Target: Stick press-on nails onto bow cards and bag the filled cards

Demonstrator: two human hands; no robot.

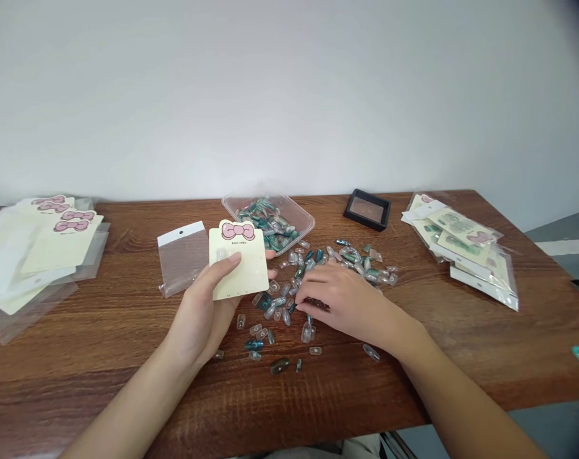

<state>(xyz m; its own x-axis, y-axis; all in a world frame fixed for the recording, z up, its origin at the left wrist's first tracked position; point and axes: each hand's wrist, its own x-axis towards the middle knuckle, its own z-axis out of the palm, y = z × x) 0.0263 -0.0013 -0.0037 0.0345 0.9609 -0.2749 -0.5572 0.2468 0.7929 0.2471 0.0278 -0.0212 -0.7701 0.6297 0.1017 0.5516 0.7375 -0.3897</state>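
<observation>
My left hand [213, 299] is closed on a cream display card [244, 271] with a pink bow printed at its top. The thumb presses the card's face, and a pale, clear press-on nail [221, 254] shows near its left edge. My right hand [337, 296] reaches down into a loose heap of press-on nails [284, 305], clear, teal and green. Its fingers are bent together in a pinch, and whatever is between the fingertips is hidden. Left of the card lies a clear bag [179, 258] with a white header strip.
Behind the card, a clear plastic tub [303, 217] holds many more nails. A small black frame-like box [367, 209] lies at the back. Blank bow cards [62, 245] and bags are stacked at far left. Packed bags [465, 239] with filled cards lie at right.
</observation>
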